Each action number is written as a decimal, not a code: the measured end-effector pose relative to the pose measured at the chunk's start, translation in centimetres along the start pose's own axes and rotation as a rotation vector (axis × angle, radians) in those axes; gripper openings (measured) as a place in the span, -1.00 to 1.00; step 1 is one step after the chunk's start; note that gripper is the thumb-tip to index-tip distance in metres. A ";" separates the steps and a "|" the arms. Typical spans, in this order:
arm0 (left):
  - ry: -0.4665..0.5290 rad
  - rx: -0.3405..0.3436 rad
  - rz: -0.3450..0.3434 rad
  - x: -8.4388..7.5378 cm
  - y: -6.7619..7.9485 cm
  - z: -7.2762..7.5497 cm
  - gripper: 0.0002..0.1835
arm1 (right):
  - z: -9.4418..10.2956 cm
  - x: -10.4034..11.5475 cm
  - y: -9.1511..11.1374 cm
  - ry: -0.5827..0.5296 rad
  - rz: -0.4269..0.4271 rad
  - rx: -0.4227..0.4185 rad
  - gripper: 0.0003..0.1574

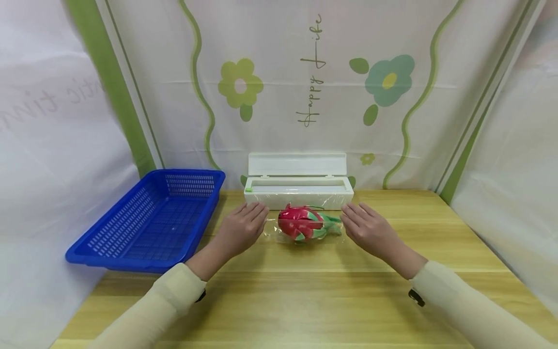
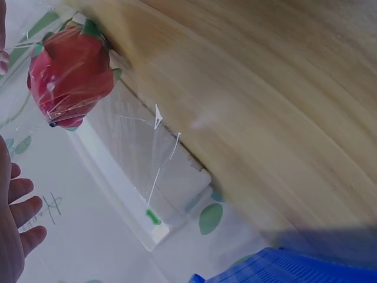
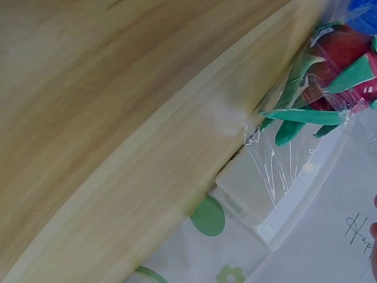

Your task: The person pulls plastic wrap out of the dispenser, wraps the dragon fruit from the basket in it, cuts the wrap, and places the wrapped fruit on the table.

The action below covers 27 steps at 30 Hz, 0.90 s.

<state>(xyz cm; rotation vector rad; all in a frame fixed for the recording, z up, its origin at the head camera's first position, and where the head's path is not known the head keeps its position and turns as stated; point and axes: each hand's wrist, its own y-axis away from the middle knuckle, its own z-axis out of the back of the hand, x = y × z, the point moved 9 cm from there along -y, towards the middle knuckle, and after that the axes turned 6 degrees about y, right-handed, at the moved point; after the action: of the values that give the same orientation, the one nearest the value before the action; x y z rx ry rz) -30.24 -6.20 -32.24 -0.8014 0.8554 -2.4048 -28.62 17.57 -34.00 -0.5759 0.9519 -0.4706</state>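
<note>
The fruit is covered by film and is seen between the left hand and right hand, before the box, whose lid is raised. Both hands' fingers are extended, apparently gripping nothing; the film's ends seem not yet tucked.

My head view: bright, even light, soft shadows on the desk. Both my wrist views run dimmer and hazier, pale sheen on the desk, sharp glints on the clear film. Lens bows the desk's lines in right wrist.
</note>
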 end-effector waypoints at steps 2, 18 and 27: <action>-0.011 -0.004 0.020 0.3 0.0 -0.3 -0.64 | -0.3 -0.1 -0.1 0.009 -0.012 -0.005 -0.47; 0.014 0.113 0.188 2.9 0.0 -4.0 -0.68 | -3.3 -1.1 0.2 0.002 -0.081 0.026 -0.41; 0.009 0.119 0.209 3.3 -0.1 -5.2 -0.68 | -4.6 -1.3 0.6 -0.013 -0.099 0.049 -0.42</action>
<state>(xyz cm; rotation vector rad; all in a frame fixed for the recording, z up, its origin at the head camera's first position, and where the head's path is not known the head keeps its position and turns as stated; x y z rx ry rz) -36.06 -5.99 -34.26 -0.6240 0.7512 -2.2521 -33.16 17.64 -35.65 -0.5830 0.9003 -0.5765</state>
